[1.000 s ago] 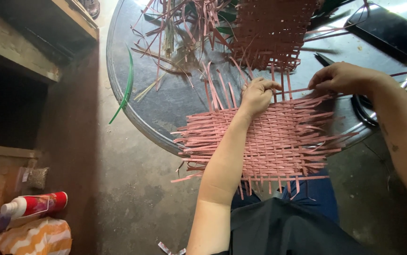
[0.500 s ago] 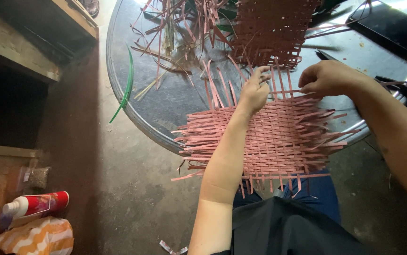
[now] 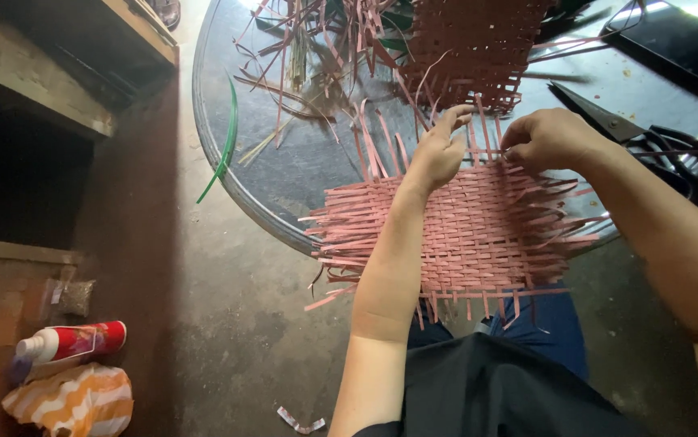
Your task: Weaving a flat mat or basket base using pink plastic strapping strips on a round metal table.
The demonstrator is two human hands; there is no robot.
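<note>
From my head camera, the pink woven mat (image 3: 462, 235) lay across the round table's (image 3: 284, 170) near edge, under both my hands. My left hand (image 3: 438, 150) rested at its far edge, fingers loosely extended, touching upright strips. My right hand (image 3: 547, 137) curled just beside it, pinching a strip. Black scissors (image 3: 649, 137) lay beyond my right wrist.

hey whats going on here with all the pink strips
A person is weaving a flat pink mat from thin strips at the near edge of a round table. The left hand and the right hand both work at the mat's far edge, where loose strip ends stick up. A second woven piece lies further back among loose strips, and black scissors rest to the right, untouched.
</note>
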